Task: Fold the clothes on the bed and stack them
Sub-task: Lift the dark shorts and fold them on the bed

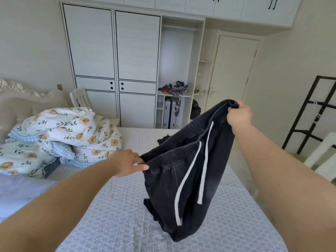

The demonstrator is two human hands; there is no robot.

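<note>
The dark trousers hang from their elastic waistband, held at both ends above the bed. The right hand has its grip curled tightly round the far, higher end of the waistband; the left hand pinches the near, lower end between thumb and fingers. So the waistband runs as a slanted line from the left grip up and away to the right grip, gaping open between them, and the legs drop straight down below that line, their crumpled ends touching the bed sheet. Two white drawstrings dangle from the front of the waistband, closer to the right grip. The garment's long axis is therefore vertical, beneath both grips, and the left hand is the nearer to the person.

As I judge it, folding has barely begun: the trousers must first be laid flat, which calls for levelling the two grips and lowering them.

The bed sheet is pale with a fine pattern. Left of the left grip lies a heaped floral duvet. Beyond stands a white wardrobe, and past the right grip a black rack.
</note>
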